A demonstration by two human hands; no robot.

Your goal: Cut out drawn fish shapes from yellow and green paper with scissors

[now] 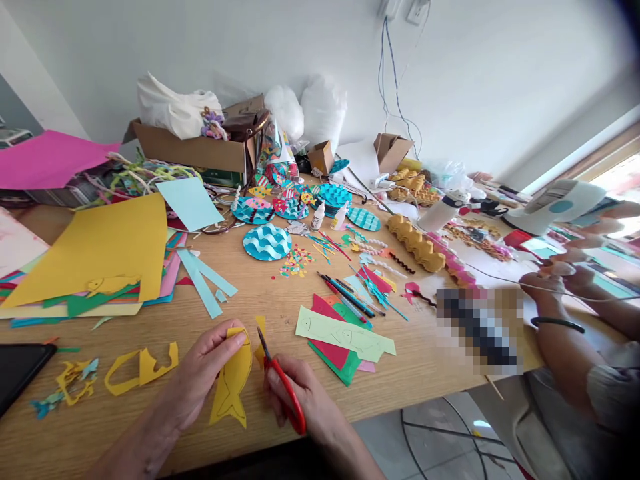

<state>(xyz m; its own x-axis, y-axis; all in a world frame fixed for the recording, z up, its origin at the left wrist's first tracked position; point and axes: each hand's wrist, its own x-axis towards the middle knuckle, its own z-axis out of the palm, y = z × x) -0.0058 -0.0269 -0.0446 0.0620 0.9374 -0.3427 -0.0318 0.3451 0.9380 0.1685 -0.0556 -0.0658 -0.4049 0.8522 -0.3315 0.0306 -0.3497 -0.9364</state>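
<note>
While fingers (pixel 234 345) pinch paper (pixel 231 380), scissors (pixel 291 393) hover

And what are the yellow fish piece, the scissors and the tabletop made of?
Yellow fish piece: matte craft paper or thin card, judging by its flat color and crisp edges.
Scissors: probably metal blades, dark and slim; smooth red handles, perhaps plastic or plastic-coated.
Tabletop: wood or wood-look laminate, given the grain.

- The paper piece (pixel 234 373) is coloured yellow and marked with a dark fish outline.
- The scissors (pixel 293 397) are finished in red at the handles.
- The strip (pixel 350 337) is coloured pale green and patterned with dark fish outlines.
- The disc (pixel 267 242) is coloured blue and crossed by white waves.
- The confetti (pixel 296 262) is mixed in red, yellow and green.
</note>
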